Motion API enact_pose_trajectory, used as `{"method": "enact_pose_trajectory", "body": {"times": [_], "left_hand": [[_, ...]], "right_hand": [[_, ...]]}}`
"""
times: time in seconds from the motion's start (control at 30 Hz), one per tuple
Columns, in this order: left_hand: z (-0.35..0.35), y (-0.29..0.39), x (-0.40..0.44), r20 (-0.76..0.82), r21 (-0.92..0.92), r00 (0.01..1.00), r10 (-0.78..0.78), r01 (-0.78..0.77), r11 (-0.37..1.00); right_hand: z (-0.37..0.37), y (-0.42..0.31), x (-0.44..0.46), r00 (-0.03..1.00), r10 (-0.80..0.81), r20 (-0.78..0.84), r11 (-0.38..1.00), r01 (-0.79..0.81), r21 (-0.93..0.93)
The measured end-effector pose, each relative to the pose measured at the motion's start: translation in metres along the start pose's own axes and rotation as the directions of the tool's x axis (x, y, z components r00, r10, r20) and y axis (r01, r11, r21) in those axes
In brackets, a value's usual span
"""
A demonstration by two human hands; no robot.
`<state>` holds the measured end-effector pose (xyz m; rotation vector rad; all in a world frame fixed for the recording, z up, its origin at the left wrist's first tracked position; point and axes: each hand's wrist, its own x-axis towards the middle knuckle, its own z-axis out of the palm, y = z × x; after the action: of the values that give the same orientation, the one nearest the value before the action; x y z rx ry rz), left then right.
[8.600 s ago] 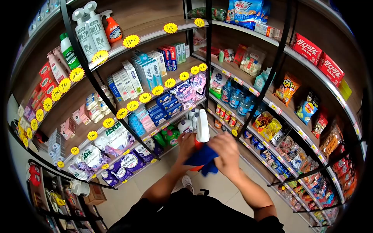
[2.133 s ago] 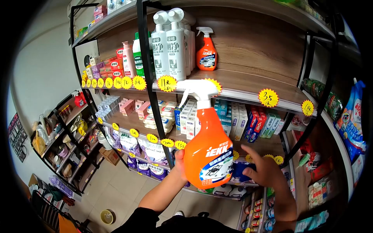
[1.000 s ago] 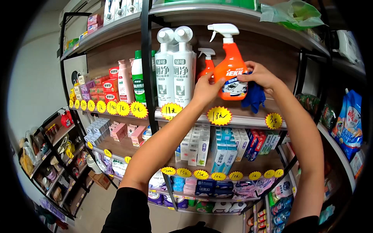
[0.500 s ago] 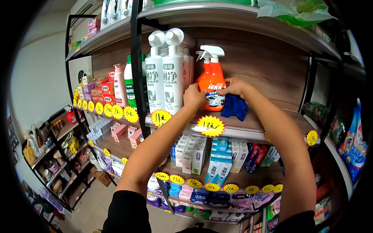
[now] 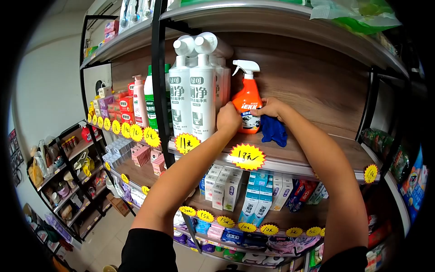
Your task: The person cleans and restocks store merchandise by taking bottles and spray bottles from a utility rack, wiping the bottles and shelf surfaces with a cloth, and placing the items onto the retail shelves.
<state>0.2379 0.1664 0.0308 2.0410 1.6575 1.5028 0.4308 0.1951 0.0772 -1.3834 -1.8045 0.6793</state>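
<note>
An orange spray bottle (image 5: 248, 100) with a white trigger head stands upright on the shelf between my two hands. My left hand (image 5: 229, 119) is closed against its left side, fingertips mostly hidden. From the other side, my right hand (image 5: 273, 109) reaches its fingers to the bottle's label. A dark blue cloth (image 5: 274, 131) hangs beneath that hand, bunched under the curled fingers, its lower end near the shelf board. Tall white bottles (image 5: 190, 97) stand close to the left of my left hand, with more white bottles lying on top of them.
A yellow price tag (image 5: 247, 157) sits on the shelf's front edge below the spray bottle. A black shelf post (image 5: 158, 77) rises at left. Boxed goods (image 5: 257, 195) fill the shelf beneath. A plastic-wrapped green package (image 5: 358, 16) overhangs the upper shelf.
Two white trigger heads showed before; now only one is visible, and the orange bottle appears more upright. Both hands sit slightly lower in view, and the cloth has shifted down along with them.
</note>
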Motion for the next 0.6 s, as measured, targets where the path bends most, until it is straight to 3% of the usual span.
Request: {"method": "enact_pose_trajectory", "body": {"times": [0.13, 0.3, 0.5, 0.6], "left_hand": [[0.007, 0.002, 0.003, -0.076, 0.116, 0.994, 0.072, -0.063, 0.991], [-0.001, 0.003, 0.008, 0.026, 0.156, 0.996, 0.086, -0.089, 0.984], [0.002, -0.002, 0.004, -0.057, 0.163, 0.982, 0.178, -0.167, 0.973], [0.000, -0.001, 0.007, -0.020, 0.213, 0.986, 0.167, -0.159, 0.964]], "right_hand": [[0.004, -0.002, 0.005, 0.999, -0.021, -0.041, 0.998, 0.019, -0.058], [0.002, -0.005, 0.004, 1.000, 0.002, -0.019, 0.997, -0.003, -0.078], [-0.001, 0.002, 0.009, 0.998, -0.002, 0.070, 1.000, 0.000, 0.026], [0.006, 0.004, 0.015, 0.999, -0.029, 0.038, 1.000, 0.029, -0.004]]}}
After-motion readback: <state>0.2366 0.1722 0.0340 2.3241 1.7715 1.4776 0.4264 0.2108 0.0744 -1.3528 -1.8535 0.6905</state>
